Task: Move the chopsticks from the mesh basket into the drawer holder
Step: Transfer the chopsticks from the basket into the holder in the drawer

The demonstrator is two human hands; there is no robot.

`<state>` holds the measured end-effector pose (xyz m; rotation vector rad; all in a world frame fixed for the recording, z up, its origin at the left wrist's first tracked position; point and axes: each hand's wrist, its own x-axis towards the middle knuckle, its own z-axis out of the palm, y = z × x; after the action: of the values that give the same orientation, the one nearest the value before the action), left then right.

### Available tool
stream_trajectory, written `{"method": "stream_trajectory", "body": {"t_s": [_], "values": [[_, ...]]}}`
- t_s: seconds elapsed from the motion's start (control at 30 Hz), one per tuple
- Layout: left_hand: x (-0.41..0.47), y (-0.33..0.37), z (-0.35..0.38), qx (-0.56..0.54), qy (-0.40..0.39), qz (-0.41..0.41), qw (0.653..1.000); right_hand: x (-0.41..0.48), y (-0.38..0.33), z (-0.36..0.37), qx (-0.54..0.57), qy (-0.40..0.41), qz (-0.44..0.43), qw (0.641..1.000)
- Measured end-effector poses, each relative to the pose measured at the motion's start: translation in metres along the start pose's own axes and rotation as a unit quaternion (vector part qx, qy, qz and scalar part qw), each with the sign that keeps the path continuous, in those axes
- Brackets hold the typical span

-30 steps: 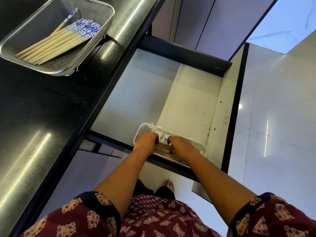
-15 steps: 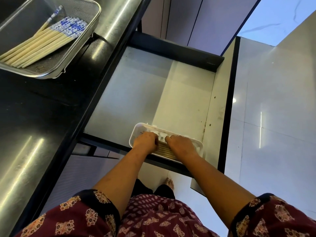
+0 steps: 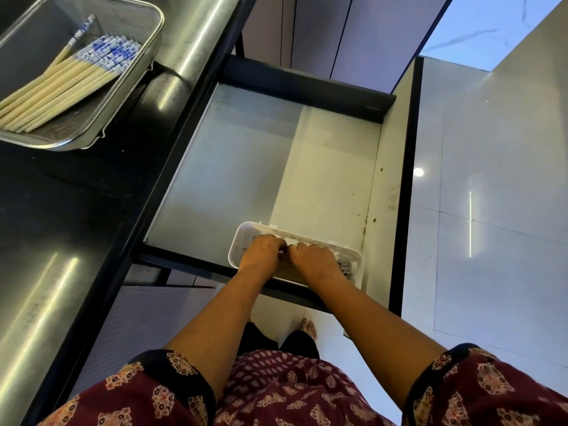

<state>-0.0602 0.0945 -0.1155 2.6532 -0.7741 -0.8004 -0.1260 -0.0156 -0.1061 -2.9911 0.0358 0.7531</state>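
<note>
The black counter (image 3: 76, 241) fills the left side. To its right the drawer (image 3: 246, 167) stands pulled out. On the dark far wall of the drawer there is a small pale mark, too small to read.

The mesh basket (image 3: 153, 35) sits on the far left part of the counter, well apart from both hands. In it lie the chopsticks (image 3: 61, 87), side by side and nearly flat. Their long axis runs from near left to far right. The ends with the blue and white pattern point far right and the plain thin tips point near left. One stick lies across the others at a steeper angle.

The white holder (image 3: 242, 238) lies in the near right corner of the drawer, with its long side along the drawer front. Inside it is a bundle (image 3: 287, 267) of more chopsticks, lying lengthwise from left to right. Some patterned ends show at the right end of the holder.

The left hand (image 3: 261, 256) and the right hand (image 3: 316, 262) rest on this bundle, knuckles almost touching, and the bundle passes under both palms. The fingers of both hands bend down onto the sticks. The fingertips are hidden, so I cannot tell if they pinch the sticks or only press them. The right hand wears a ring (image 3: 313, 245).
</note>
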Motion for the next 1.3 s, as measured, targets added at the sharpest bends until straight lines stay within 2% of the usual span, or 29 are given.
{"method": "stream_trajectory", "body": {"t_s": [0.17, 0.37, 0.73, 0.93, 1.3], "values": [[0.003, 0.007, 0.000, -0.003, -0.009, -0.014, 1.000, -0.003, 0.005, 0.000, 0.003, -0.005, 0.017, 1.000], [0.006, 0.008, 0.002, -0.074, 0.001, -0.046, 0.996, -0.008, 0.011, -0.001, -0.006, 0.005, 0.022, 1.000], [0.002, 0.016, 0.002, -0.068, 0.016, -0.046, 0.997, -0.016, 0.014, 0.000, 0.003, 0.024, 0.018, 1.000], [0.000, 0.020, 0.002, -0.077, 0.011, -0.054, 0.996, -0.016, 0.017, 0.000, -0.004, 0.007, 0.013, 1.000], [-0.014, 0.018, -0.016, -0.106, -0.004, -0.121, 0.987, -0.013, 0.019, -0.020, 0.022, 0.013, -0.067, 0.997]]}}
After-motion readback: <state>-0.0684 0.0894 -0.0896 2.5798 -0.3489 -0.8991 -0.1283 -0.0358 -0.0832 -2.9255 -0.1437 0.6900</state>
